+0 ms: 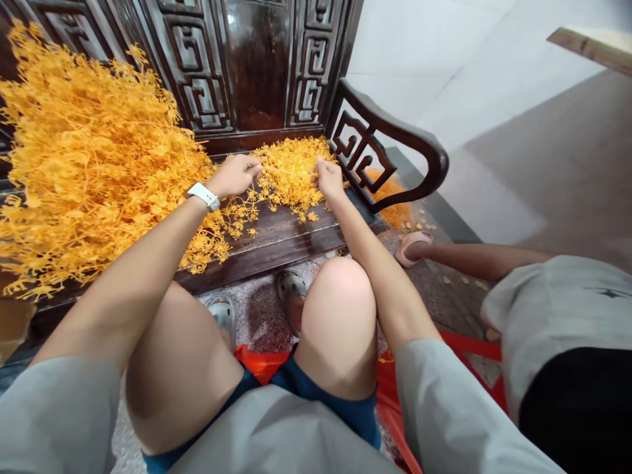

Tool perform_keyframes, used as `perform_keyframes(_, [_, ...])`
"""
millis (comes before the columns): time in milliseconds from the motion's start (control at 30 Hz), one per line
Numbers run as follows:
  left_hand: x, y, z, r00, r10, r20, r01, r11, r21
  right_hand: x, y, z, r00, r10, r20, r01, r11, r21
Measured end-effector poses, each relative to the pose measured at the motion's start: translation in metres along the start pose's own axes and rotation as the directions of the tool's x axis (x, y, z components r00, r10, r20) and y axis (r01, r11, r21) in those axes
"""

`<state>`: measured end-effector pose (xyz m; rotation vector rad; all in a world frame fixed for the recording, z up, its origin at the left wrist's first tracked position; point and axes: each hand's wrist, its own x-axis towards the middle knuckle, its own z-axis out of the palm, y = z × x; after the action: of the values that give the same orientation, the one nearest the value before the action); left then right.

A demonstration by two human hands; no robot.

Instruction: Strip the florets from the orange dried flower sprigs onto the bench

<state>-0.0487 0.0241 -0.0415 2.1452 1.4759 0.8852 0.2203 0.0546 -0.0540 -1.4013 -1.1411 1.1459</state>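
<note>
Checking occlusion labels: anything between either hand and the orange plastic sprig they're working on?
Nothing visible. The left hand and right hand both pinch the orange sprig directly, over the small pile on the wooden bench.

A home: carved wooden bench (276, 79), tiled floor (444, 52).

We see a thin orange plastic sprig (289, 172) stretched level between our left hand (236, 174) and right hand (328, 179), just above a small orange heap (291, 187).
</note>
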Motion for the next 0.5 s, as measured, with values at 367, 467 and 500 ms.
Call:
perform_keyframes(367, [0.000, -0.005, -0.012, 0.995, -0.054, -0.083, 0.052, 0.998, -0.019, -0.038, -0.031, 0.010, 0.957, -0.151, 0.249, 0.153, 0.988, 0.010])
perform_keyframes(467, [0.000, -0.010, -0.014, 0.992, -0.061, -0.107, 0.058, 0.998, -0.032, -0.038, -0.029, 0.008, 0.954, -0.170, 0.246, 0.174, 0.985, 0.006])
perform_keyframes(500, [0.000, -0.012, -0.015, 0.991, -0.067, -0.116, 0.063, 0.997, -0.036, -0.037, -0.028, 0.008, 0.952, -0.179, 0.248, 0.183, 0.983, 0.008])
